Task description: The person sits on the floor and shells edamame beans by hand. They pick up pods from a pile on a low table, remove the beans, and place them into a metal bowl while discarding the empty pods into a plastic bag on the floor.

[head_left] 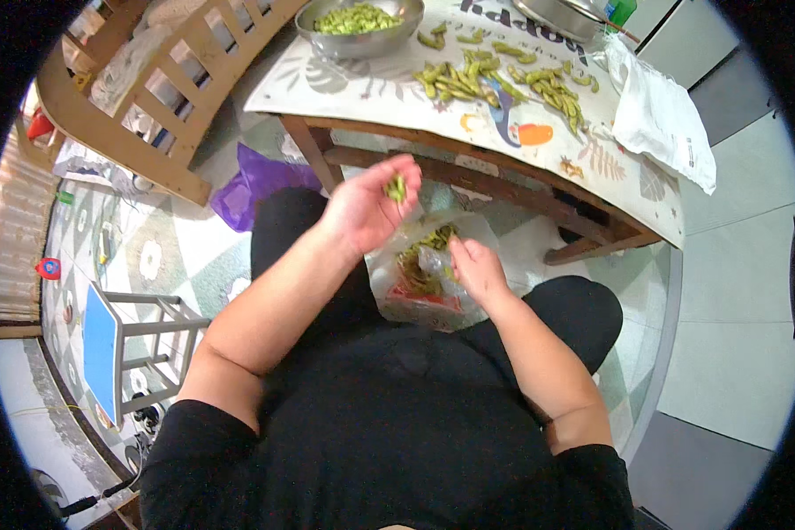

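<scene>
My left hand [367, 212] is raised palm up in front of the table edge, its fingers curled round a few shelled green beans [396, 188]. Lower and to the right, my right hand [479, 272] is closed, thumb against the fingers. Whatever is in its grip is too small to make out. Beneath it, between my knees, a clear plastic bag [382, 281] holds brownish-green pod shells [422, 276]. On the table lie loose bean pods [455, 81], and a steel bowl [329, 40] of shelled beans [355, 18] stands at the far left.
The table [362, 93] has a printed cloth, with a white bag [658, 115] at its right end and a metal pan [564, 18] behind. A purple bag [254, 185] lies by the table leg. At left are a blue-topped stool [100, 353] and a wooden slatted frame [172, 75].
</scene>
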`<action>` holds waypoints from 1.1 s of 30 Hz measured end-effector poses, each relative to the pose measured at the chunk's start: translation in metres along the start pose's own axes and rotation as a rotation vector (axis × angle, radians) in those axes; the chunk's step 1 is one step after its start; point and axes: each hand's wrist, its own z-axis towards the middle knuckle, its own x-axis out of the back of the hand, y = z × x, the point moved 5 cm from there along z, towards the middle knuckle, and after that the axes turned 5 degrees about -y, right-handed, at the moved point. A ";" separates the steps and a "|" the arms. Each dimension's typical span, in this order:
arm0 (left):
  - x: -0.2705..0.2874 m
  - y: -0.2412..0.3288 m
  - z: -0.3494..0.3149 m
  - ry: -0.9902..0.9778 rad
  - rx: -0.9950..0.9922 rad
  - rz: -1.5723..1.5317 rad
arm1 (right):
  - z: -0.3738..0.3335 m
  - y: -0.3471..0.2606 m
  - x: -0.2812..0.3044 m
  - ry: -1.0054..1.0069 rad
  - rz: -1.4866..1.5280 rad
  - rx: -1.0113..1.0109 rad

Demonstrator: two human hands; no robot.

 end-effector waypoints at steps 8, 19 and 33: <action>-0.107 0.176 0.057 -0.106 -0.506 0.267 | -0.009 -0.015 -0.005 -0.032 -0.126 0.116; -0.093 0.220 0.122 0.315 -0.486 0.910 | -0.022 -0.041 0.005 -0.035 -0.401 0.373; -0.112 0.209 0.114 0.380 -0.840 1.540 | -0.024 -0.053 -0.004 -0.141 -0.452 0.548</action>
